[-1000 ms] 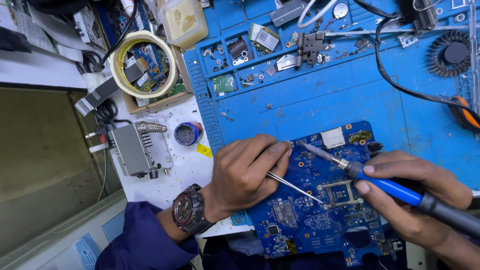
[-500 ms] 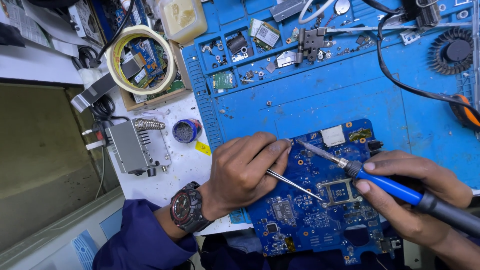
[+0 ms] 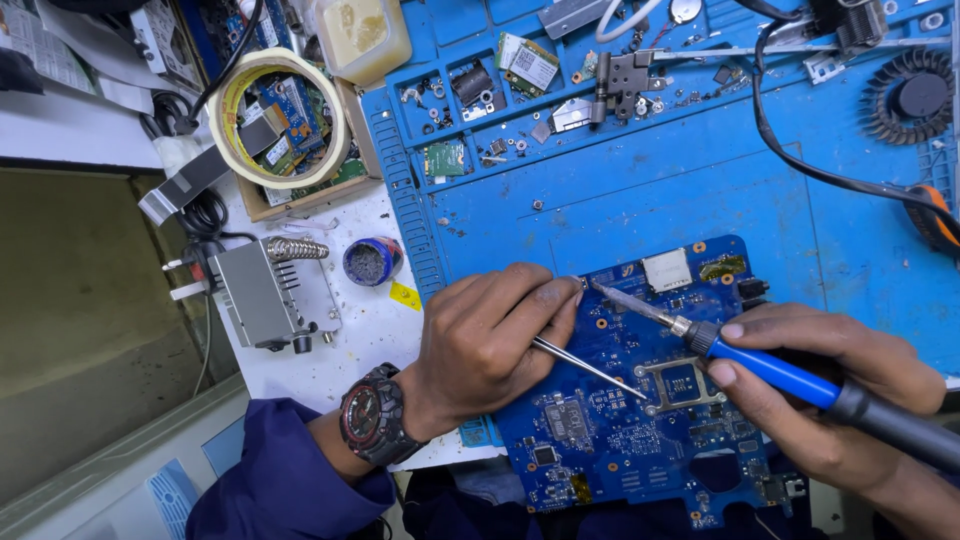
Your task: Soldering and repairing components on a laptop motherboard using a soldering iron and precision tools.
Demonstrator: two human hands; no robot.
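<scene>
Now: both hands working on the blue board

Your left hand (image 3: 490, 335) pinches thin metal tweezers (image 3: 590, 368), tips resting near the square socket (image 3: 682, 383) of the blue circuit board (image 3: 640, 400). Your right hand (image 3: 830, 400) is closed around a blue-handled soldering iron (image 3: 770, 370), tip touching the board's upper edge beside your left fingertips. The board lies on the blue mat (image 3: 650, 200) at the counter's near edge. Tape roll (image 3: 285, 120) sits far left.

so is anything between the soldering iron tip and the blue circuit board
Nothing visible. The soldering iron in the right hand has its tip down at the circuit board near its upper edge, beside the left hand fingertips. The thin metal tool in the left hand lies lower, clear of the tip.
</scene>
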